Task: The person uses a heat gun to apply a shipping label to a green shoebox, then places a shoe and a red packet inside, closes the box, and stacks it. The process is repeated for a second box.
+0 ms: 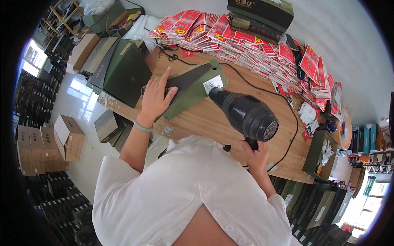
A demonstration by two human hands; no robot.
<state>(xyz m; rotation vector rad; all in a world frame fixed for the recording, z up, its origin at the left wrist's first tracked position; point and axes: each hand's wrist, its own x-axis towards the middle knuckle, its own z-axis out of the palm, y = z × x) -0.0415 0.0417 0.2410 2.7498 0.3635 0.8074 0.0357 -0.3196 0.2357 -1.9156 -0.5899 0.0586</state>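
A black hair dryer [246,115] is held by its handle in my right hand [256,156], the fingers wrapped round it. Its nozzle points at a white label [213,84] on the end of a dark green shoe-type box [186,100]. The nozzle tip sits right at the label's lower edge; whether it touches I cannot tell. On the other end of the green box rests my left hand [156,96], laid flat with fingers stretched and thumb apart. The box lies on the wooden table [197,125], and a black cord runs behind it.
Red printed cards [246,45] are heaped along the table's back. Stacked boxes [260,18] stand behind them. More green boxes [127,71] sit at the left edge. Scissors [170,55] lie at the back left, an open box [322,156] at the right. Cartons [67,137] stand on the floor.
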